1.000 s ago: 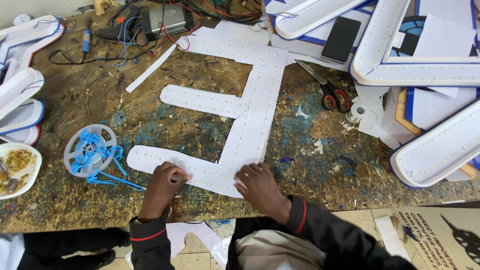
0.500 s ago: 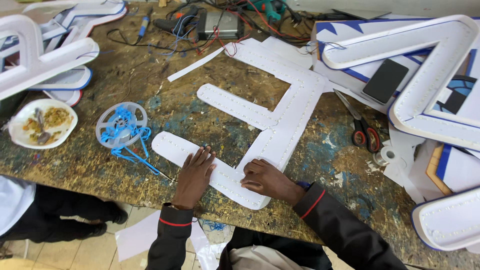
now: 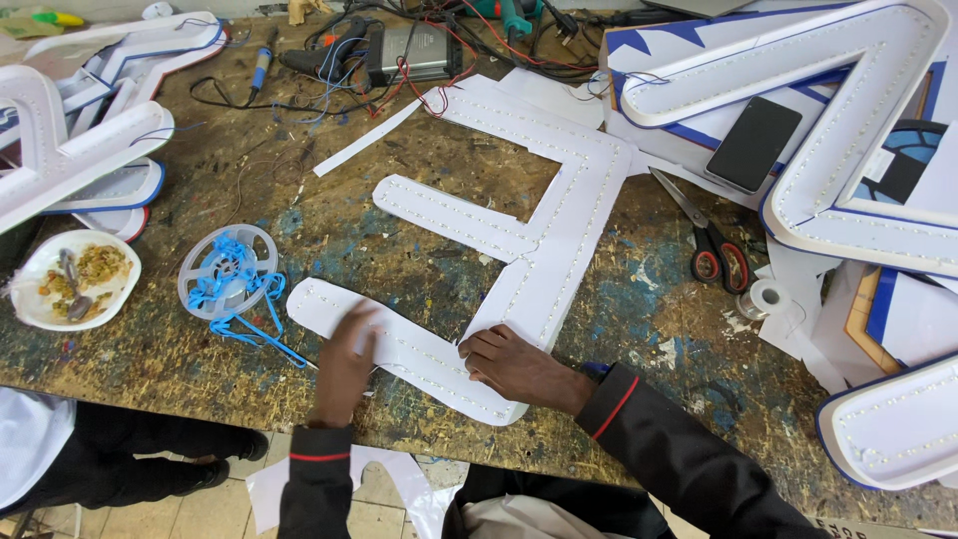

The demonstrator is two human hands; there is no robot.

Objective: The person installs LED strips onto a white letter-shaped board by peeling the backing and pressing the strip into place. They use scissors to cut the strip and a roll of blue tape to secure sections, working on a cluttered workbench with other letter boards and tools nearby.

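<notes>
Looking down from the head camera, I see my left hand (image 3: 344, 364) has slid toward 3 o'clock along the lowest arm of the white letter panel (image 3: 544, 235), fingers flat and holding nothing. My right hand (image 3: 514, 364) stays pressed open-palmed at 6 o'clock on the workbench (image 3: 419, 274), spool (image 3: 228, 271) at 9, suggesting smoothing continues.

A scarred, paint-flecked wooden workbench (image 3: 399, 269) is carrying plenty: a big white letter cutout (image 3: 539, 250) lying flat at centre, a clear reel of blue wire (image 3: 228, 274) sitting just left of it, a plate of food (image 3: 72, 279) resting at the left edge, scissors (image 3: 711, 240) lying right.
</notes>
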